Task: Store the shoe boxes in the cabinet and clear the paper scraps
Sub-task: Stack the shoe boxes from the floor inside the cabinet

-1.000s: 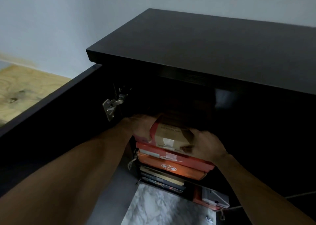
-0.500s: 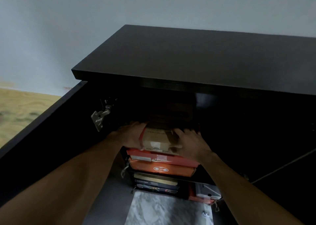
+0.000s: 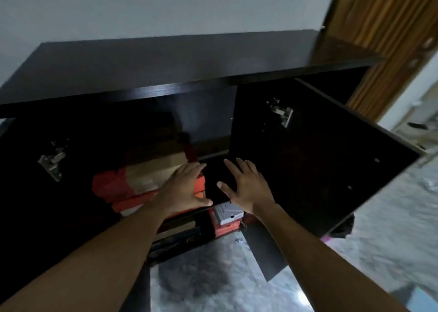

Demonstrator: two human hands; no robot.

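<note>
Shoe boxes stacked inside the open black cabinet (image 3: 166, 60)

Both doors stand swung wide, the left door (image 3: 35, 205) and the right door (image 3: 320, 169), each with a metal hinge showing on its inner face. On the upper shelf an orange top box (image 3: 147, 176) with a brown cardboard-coloured lid lies flat on a second orange box (image 3: 128, 205), both at the left side. Below, dark flat boxes (image 3: 175, 231) are piled, and just right of them a grey-white box (image 3: 227, 213) sits on a low orange box (image 3: 225, 228). Small pale bits (image 3: 239, 240) lie just in front, too blurred to identify.
</note>
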